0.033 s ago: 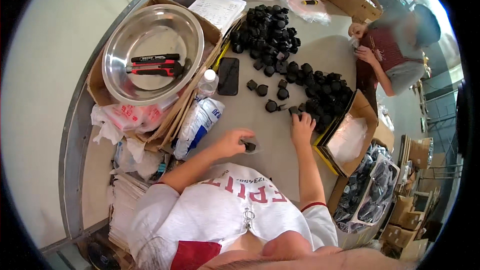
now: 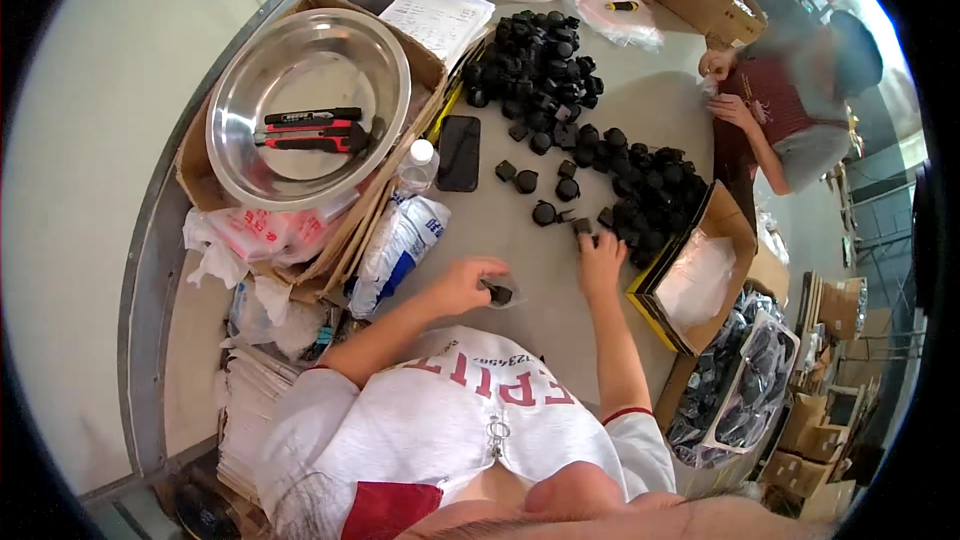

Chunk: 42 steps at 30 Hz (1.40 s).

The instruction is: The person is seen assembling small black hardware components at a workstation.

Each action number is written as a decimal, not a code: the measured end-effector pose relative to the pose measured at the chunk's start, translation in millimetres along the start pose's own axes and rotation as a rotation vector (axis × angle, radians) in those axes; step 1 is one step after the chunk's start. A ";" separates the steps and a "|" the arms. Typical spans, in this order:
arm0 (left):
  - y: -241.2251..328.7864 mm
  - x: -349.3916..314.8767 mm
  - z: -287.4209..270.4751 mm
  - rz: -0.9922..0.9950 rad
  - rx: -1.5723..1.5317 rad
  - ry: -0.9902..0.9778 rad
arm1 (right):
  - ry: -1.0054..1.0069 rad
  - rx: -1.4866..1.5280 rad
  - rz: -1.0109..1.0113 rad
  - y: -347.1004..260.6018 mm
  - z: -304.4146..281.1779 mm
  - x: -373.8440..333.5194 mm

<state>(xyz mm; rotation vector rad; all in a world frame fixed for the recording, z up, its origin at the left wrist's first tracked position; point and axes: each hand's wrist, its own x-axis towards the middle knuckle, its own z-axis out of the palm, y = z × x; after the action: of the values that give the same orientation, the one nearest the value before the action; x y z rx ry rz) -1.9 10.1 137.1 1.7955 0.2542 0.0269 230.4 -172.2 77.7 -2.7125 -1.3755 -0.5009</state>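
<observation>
Pinching black part [image 2: 499, 292] in left hand [image 2: 464, 284], right hand [image 2: 602, 258] seemingly touching black piece [image 2: 582, 227]

dark phone [image 2: 458, 152] mid-table | white-blue pouch [image 2: 397, 243] beside | open carton [image 2: 690, 275] right

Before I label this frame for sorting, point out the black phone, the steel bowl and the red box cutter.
black phone [image 2: 459, 152], head view, middle of its screen.
steel bowl [image 2: 240, 75], head view, bare inner wall.
red box cutter [image 2: 310, 136], head view, its handle.
</observation>
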 end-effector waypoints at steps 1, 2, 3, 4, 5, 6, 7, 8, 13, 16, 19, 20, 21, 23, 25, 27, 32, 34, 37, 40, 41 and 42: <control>-4.3 -0.5 0.1 0.008 0.006 0.014 | -0.166 0.365 0.159 -3.1 19.4 -11.7; -7.2 -2.1 1.2 0.015 0.010 0.025 | -0.335 0.728 0.321 -5.2 27.8 -22.5; -8.0 -5.2 1.5 0.009 0.007 0.029 | -0.341 0.730 0.317 -13.3 17.7 -29.8; -8.4 -7.6 0.2 -0.027 -0.028 0.067 | -0.378 0.665 0.185 -28.9 -6.3 -31.8; -7.2 -7.7 0.0 -0.058 -0.063 0.094 | -0.409 0.595 0.062 -37.2 -24.7 -34.0; -5.4 -7.2 -1.1 -0.057 -0.062 0.087 | -0.408 0.595 0.070 -39.5 -30.9 -37.0; -2.6 -6.0 -2.7 -0.028 -0.002 0.074 | -0.487 1.065 0.353 -40.8 -35.6 -40.1; 0.8 -5.7 -3.1 0.002 0.058 0.060 | -0.542 1.532 0.647 -42.1 -42.3 -42.3; 20.9 -4.3 4.1 -0.041 0.021 0.039 | -0.465 1.783 0.358 -62.0 -128.7 -32.4; 29.6 -4.8 8.9 -0.009 0.115 0.054 | -0.523 1.026 -0.104 -79.9 -169.5 -18.8; 24.2 -8.4 15.2 0.001 0.154 0.086 | -0.429 0.870 0.116 -83.7 -168.1 -25.0; 19.0 -8.8 16.9 0.018 0.154 0.090 | -0.425 0.870 0.110 -83.8 -165.2 -24.6; 15.8 -10.3 20.6 0.018 0.155 0.095 | -0.354 0.898 0.078 -82.2 -161.2 -27.1; 10.1 -13.0 26.8 0.072 0.088 0.185 | -0.285 0.927 0.039 -86.2 -147.4 -30.8; 14.0 -11.2 27.2 0.053 0.053 0.176 | -0.089 1.062 -0.151 -92.8 -130.3 -30.9; 13.9 -10.2 27.2 0.033 0.019 0.171 | -0.046 1.068 -0.141 -97.3 -126.3 -36.1; 12.8 -11.9 30.0 0.121 0.097 0.238 | -0.183 1.063 -0.270 -86.2 -127.0 -29.3; 5.5 -12.5 33.0 0.112 0.073 0.229 | -0.209 0.954 -0.400 -85.1 -127.6 -25.4; 6.0 -14.9 34.1 0.054 0.049 0.186 | -0.242 0.711 -0.475 -90.3 -134.2 -21.9; 4.5 -17.1 37.3 0.001 0.002 0.153 | -0.416 0.626 -0.510 -90.9 -134.1 -20.0; 3.6 -17.0 38.0 -0.006 -0.046 0.153 | -0.414 0.627 -0.506 -90.9 -133.5 -20.2; 5.5 -17.7 38.3 -0.007 -0.045 0.148 | -0.460 0.660 -0.459 -91.5 -132.8 -22.5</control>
<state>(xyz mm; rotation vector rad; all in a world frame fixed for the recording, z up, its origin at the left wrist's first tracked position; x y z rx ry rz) -12.4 -31.1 135.3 1.7497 0.3629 0.1598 111.0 -160.9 187.8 -2.0289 -1.8512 0.5261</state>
